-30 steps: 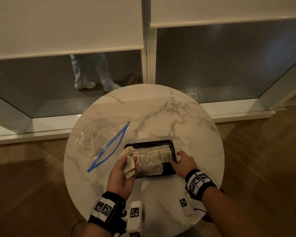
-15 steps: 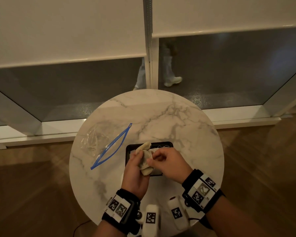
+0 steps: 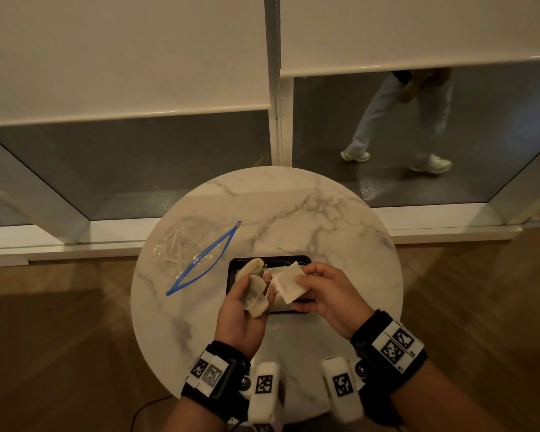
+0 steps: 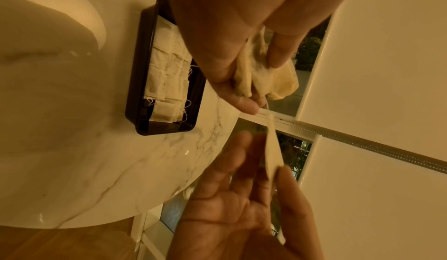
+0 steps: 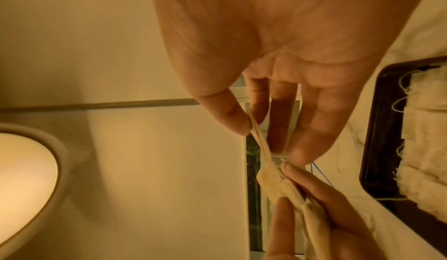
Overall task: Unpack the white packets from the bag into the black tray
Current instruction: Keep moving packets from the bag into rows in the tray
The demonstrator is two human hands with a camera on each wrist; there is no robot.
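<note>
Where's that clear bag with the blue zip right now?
In the head view, the clear bag lies flat on the marble table, left of the black tray and beyond the left hand.

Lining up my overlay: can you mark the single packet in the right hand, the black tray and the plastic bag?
single packet (image 3: 289,282): head view, middle of its flat face.
black tray (image 4: 135,84): left wrist view, long outer wall.
plastic bag (image 3: 205,260): head view, blue zip strip at its open mouth.

Bag (image 3: 194,260) left of tray (image 3: 270,260) on table (image 3: 325,219).
</note>
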